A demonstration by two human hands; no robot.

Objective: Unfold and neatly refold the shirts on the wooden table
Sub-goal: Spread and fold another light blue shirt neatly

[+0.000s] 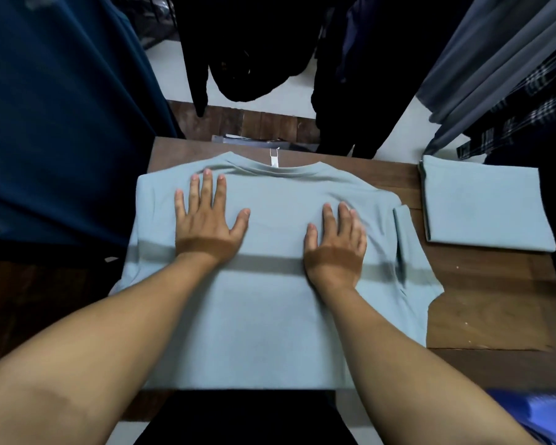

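A pale blue-grey shirt (270,316) lies spread flat on the wooden table (495,300), collar and white neck label at the far side, its lower part hanging over the near edge. My left hand (206,216) rests flat on its upper left, fingers spread and straight. My right hand (334,239) presses flat on the upper right, slightly blurred, beside a sleeve folded inward. A second shirt of the same colour (485,207) lies folded into a rectangle at the table's right end.
Dark garments hang close around the table: a navy one (61,123) at left, black ones (254,43) at the back, grey and plaid ones (511,91) at right. Bare wood shows near the table's right front.
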